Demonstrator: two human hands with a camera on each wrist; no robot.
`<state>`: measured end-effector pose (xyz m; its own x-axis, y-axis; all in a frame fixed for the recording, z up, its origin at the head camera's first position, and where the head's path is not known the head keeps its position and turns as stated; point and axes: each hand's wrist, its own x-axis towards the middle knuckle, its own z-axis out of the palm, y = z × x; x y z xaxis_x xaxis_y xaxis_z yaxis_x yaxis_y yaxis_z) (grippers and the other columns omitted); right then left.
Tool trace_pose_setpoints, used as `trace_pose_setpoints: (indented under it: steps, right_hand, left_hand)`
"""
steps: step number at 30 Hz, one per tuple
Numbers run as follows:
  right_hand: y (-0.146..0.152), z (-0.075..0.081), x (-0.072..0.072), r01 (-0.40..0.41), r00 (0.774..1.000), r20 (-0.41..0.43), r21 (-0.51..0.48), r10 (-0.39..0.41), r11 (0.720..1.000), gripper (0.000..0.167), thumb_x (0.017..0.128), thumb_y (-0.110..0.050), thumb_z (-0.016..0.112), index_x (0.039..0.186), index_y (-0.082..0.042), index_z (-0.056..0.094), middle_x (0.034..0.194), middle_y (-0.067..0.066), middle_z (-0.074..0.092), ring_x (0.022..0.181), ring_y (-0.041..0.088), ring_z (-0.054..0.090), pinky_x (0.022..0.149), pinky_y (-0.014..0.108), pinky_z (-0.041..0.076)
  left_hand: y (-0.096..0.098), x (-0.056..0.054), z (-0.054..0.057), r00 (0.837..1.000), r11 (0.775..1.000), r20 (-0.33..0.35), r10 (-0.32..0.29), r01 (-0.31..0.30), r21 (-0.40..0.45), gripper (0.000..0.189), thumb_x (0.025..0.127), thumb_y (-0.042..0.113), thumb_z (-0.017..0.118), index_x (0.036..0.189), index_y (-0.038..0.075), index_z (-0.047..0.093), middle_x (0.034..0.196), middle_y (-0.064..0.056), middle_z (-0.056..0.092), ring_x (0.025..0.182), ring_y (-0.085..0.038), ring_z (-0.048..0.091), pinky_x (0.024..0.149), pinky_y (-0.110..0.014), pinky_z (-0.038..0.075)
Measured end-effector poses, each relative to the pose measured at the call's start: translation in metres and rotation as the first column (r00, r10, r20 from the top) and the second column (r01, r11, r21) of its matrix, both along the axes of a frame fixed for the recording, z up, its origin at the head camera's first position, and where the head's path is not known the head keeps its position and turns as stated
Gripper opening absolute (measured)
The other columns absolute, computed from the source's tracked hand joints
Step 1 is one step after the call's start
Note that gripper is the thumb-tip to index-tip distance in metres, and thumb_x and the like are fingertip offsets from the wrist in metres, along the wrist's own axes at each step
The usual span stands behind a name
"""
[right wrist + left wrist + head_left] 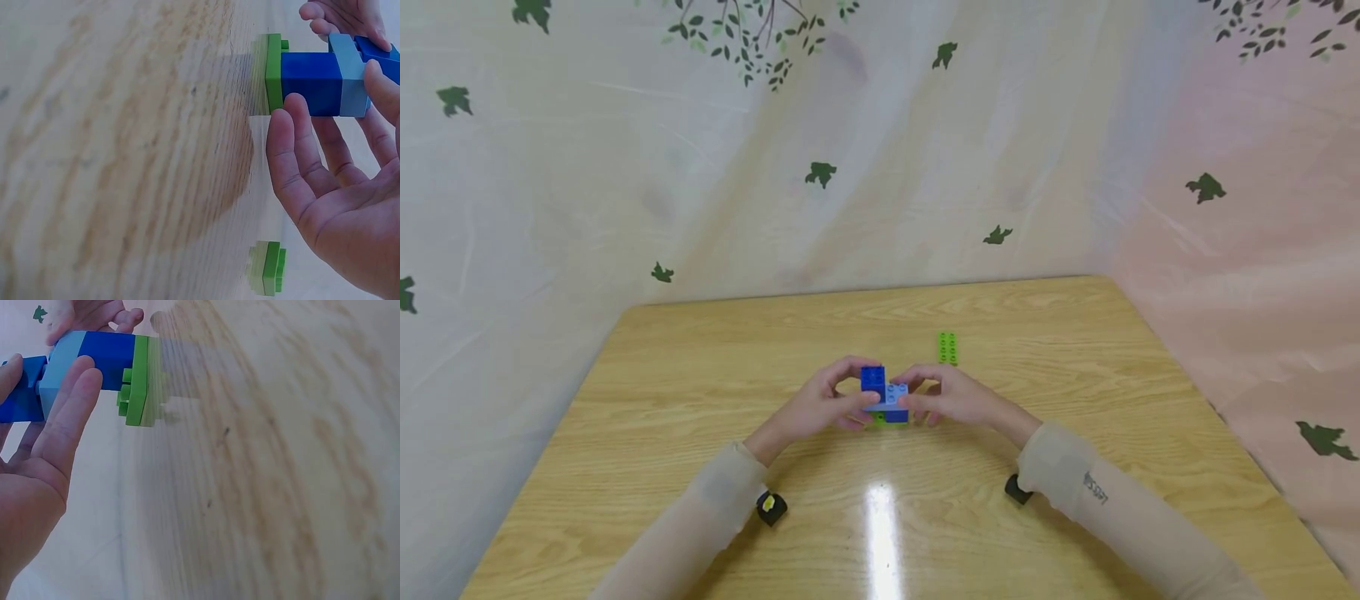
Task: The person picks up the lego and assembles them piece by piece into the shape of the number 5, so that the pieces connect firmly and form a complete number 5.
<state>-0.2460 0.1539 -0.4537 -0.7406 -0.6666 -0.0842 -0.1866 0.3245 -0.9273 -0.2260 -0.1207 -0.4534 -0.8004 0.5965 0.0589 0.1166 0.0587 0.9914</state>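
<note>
Before a leaf-printed backdrop (722, 167), at a wooden table (700, 350), a person's left hand (812, 404) and right hand (955, 396) meet over an upright block stack (891, 395), its foot apparently resting on the tabletop. The right thumb and forefinger pinch the light blue brick (895, 399); beneath it sit a green base plate (274, 75) and a lower dark blue brick (310, 75). The left fingers clasp the upper dark blue brick (873, 379), set on the light blue one's left end, where a narrow gap seems to show. Seating it appears to be the step in hand: best to match the studs, press straight down, evenly, and brace that overhanging end from below so nothing levers loose. Beyond the right hand lies a spare green plate (948, 346).
</note>
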Motion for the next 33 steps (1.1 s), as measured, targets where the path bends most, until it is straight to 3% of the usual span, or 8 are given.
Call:
trace_pose_setpoints:
  steps: [19, 33]
  right_hand:
    - [-0.0003, -0.0036, -0.0026, -0.01, 1.0, -0.019, -0.022, 0.01, 1.0, 0.037, 0.101, -0.026, 0.067, 0.135, -0.013, 0.062, 0.116, 0.012, 0.06, 0.084, 0.034, 0.068, 0.068, 0.045, 0.061]
    - [0.0, -0.0012, -0.0026, -0.009, 1.0, 0.004, -0.013, 0.009, 1.0, 0.037, 0.1, -0.028, 0.067, 0.134, -0.015, 0.062, 0.118, 0.012, 0.059, 0.087, 0.033, 0.069, 0.069, 0.045, 0.061]
  left_hand:
    - [0.0018, 0.0046, 0.002, 1.0, 1.0, -0.005, 0.012, -0.012, 0.008, 0.043, 0.101, 0.013, 0.065, 0.141, 0.011, 0.051, 0.129, -0.02, 0.05, 0.09, -0.054, 0.067, 0.073, -0.057, 0.059]
    - [0.0006, 0.0008, -0.0023, 1.0, 1.0, -0.007, -0.014, 0.015, 0.023, 0.04, 0.102, 0.012, 0.063, 0.141, 0.012, 0.05, 0.126, -0.02, 0.053, 0.102, -0.048, 0.066, 0.076, -0.057, 0.059]
